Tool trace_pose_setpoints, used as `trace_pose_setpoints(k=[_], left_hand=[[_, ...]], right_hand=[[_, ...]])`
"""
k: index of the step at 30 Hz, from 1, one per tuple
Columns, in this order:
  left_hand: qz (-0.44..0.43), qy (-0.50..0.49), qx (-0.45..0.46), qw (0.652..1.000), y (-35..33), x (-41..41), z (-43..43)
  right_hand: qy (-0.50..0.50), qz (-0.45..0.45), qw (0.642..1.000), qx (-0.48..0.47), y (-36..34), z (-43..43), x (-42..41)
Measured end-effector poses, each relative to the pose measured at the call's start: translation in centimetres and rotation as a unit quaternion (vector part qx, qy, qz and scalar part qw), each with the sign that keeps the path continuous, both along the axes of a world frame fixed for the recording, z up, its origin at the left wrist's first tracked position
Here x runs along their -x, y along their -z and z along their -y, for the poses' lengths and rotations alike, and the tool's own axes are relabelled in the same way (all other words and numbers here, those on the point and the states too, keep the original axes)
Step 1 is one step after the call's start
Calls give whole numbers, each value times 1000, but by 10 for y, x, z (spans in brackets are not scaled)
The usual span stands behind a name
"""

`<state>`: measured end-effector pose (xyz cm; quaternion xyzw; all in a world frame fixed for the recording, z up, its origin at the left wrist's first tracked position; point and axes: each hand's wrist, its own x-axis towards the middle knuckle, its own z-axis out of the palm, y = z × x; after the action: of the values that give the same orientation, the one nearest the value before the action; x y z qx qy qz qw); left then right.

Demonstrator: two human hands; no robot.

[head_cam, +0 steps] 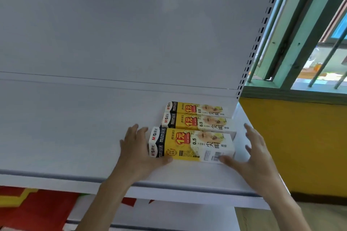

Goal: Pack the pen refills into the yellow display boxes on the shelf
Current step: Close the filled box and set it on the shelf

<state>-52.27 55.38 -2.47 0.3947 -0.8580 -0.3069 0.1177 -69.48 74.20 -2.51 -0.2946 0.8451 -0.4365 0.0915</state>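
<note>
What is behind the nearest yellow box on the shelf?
Behind the front box lie the middle box and the rear box, then the white back panel. The middle box's near side is covered; the boxes' contents cannot be seen.

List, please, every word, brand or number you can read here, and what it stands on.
"M&G 晨光": black end of the nearest yellow box, the middle box and the back box.
"1元": red badge on each top.
"0.5": each top.
"尖叫": each top, towards the white end.
"360°": round mark on the nearest yellow box's front side.
Model line, barcode digits, other small print: too small to read.
</note>
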Motion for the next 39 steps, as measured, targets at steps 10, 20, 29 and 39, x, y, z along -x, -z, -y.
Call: trace_pose_setpoints(k=[10, 20, 29, 39], left_hand=[[-43, 160, -78, 983, -6, 45, 33], [-139, 156, -134, 969, 1, 76, 52], [-117, 172, -171, 963, -7, 90, 69], [-122, 144, -176, 966, -5, 89, 66]], right_hand=[[-171, 226, 956, 77, -10, 26, 45], [-146, 206, 966, 57, -8, 53, 66], [-170, 224, 959, 43, -11, 64, 83], [-166, 208, 963, 40, -8, 65, 80]])
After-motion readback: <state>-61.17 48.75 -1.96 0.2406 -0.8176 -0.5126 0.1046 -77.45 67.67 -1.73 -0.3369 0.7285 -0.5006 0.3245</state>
